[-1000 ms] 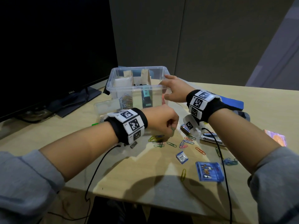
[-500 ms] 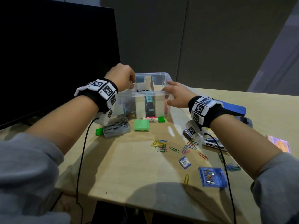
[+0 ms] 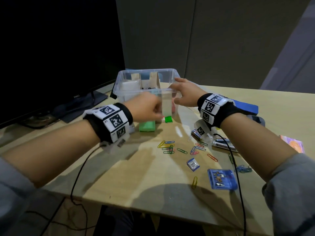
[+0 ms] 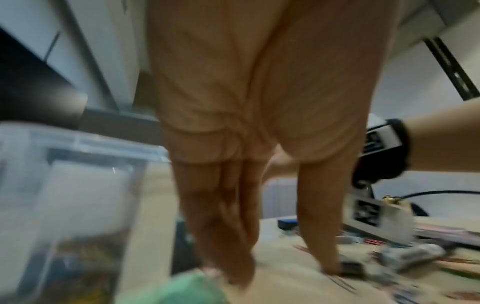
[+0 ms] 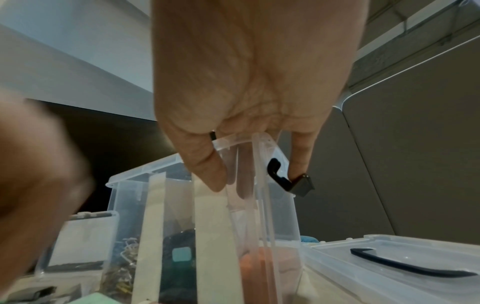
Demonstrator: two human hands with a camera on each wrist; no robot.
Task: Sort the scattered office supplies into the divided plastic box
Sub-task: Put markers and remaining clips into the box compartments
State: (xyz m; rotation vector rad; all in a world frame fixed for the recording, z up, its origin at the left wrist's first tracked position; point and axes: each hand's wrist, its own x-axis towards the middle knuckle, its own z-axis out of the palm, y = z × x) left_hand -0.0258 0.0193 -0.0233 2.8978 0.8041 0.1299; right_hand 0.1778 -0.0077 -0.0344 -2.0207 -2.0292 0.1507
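Left hand hanging empty, fingers loose and blurred, just above the green pad; right hand clamped on the box rim, farther from pad.

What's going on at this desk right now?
A person is sorting office supplies into a clear plastic box. The right hand grips the box's near right corner, thumb inside the wall. The left hand is down in front of the box, near a green pad; the blur hides whether it holds anything. Paper clips and a blue case lie loose on the table.
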